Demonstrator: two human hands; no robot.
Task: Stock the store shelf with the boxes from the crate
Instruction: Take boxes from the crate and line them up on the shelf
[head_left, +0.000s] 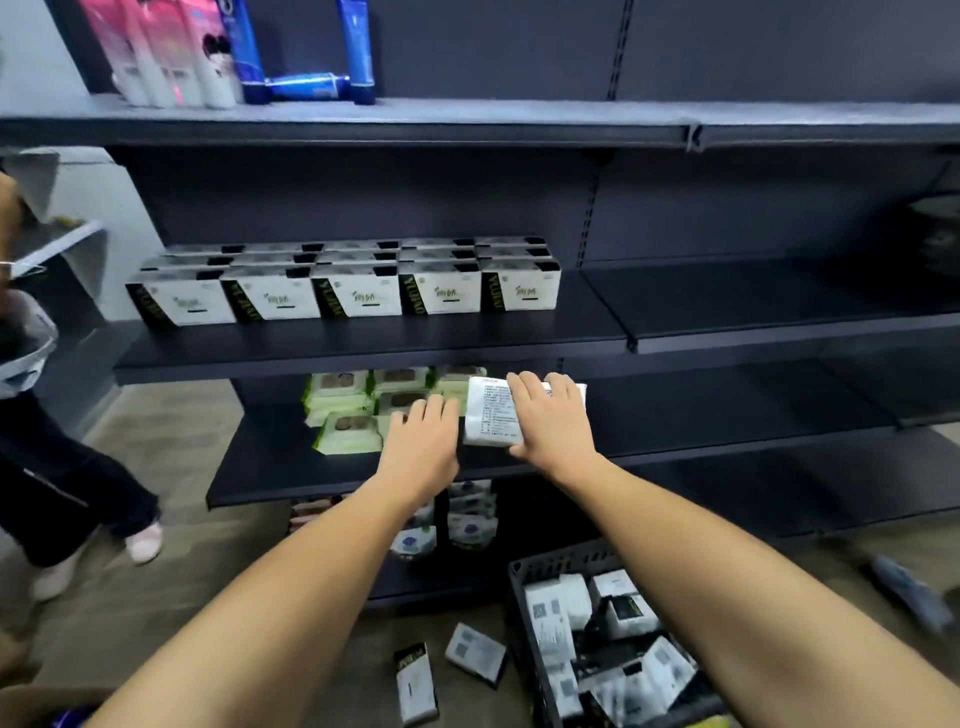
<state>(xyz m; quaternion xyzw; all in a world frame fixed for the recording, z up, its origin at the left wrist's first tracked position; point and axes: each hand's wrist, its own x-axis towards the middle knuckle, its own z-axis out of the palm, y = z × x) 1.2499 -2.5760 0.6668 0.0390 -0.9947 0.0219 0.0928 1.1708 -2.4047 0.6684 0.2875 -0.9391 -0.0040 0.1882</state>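
Two bare forearms extend forward from the bottom edge of the view toward a dark shelving unit. Nearest, at lower right on the floor, stands a dark plastic crate (524, 577) with a slotted wall; it holds a loose heap of white-and-black boxes (618, 587) lying at mixed angles. Just left of the crate, two more boxes lie flat on the floor: one long and narrow (415, 683), one smaller and tilted (475, 653). Further forward, both hands are over the lower shelf (270, 467). The left hand (421, 441) lies palm down with its fingers straight and close together, the fingertips resting on a group of green-edged packs (343, 431) stacked at the left of that shelf. The right hand (550, 415) grips a white pack (488, 410), its printed label upward: fingers spread over the top face, thumb at the near edge. The pack sits just right of the green packs; whether it rests on the shelf cannot be told. Below this level, white-and-blue packs (467, 519) show on the bottom shelf. One level up, the middle shelf (363, 343) carries rows of white cartons (358, 293) with black sides, five across and several deep. Farthest, the top shelf (467, 117) bears pink-and-white bottles (156, 52) and blue tubes (358, 47), one tube lying down. At far left stands another person in dark trousers (62, 483).
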